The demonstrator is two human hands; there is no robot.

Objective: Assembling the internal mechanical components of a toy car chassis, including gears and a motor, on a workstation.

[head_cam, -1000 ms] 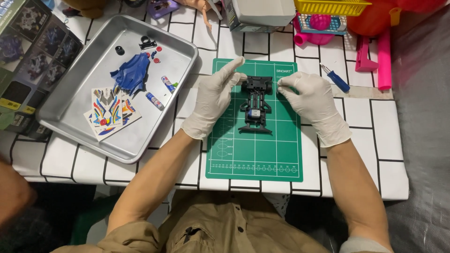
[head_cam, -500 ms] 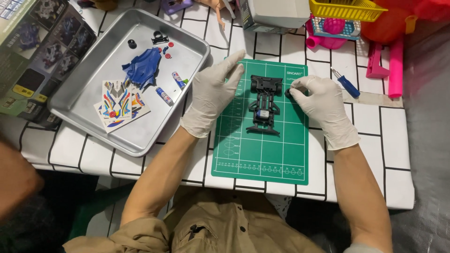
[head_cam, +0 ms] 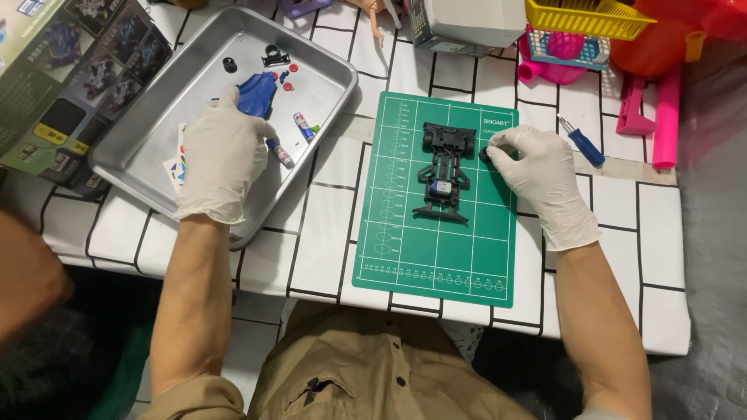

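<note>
A black toy car chassis [head_cam: 443,173] lies on the green cutting mat [head_cam: 405,249]. My right hand [head_cam: 537,173], gloved in white, sits just right of the chassis with thumb and fingers pinched on a small black part [head_cam: 485,154]. My gloved left hand [head_cam: 222,155] reaches into the metal tray [head_cam: 327,93], palm down over the sticker sheet [head_cam: 176,165], fingertips touching the blue car body shell [head_cam: 257,93]. Whether it grips anything is hidden under the palm.
The tray also holds two small batteries [head_cam: 304,127], red bits and black parts [head_cam: 275,56]. A blue-handled screwdriver [head_cam: 580,141] lies right of the mat. A printed box [head_cam: 62,78] is at far left; a yellow basket [head_cam: 587,17] and pink toys [head_cam: 646,109] at back right.
My left hand left the chassis and moved left into the tray, onto the sticker sheet and blue shell. My right hand stayed beside the chassis, pinching a small part.
</note>
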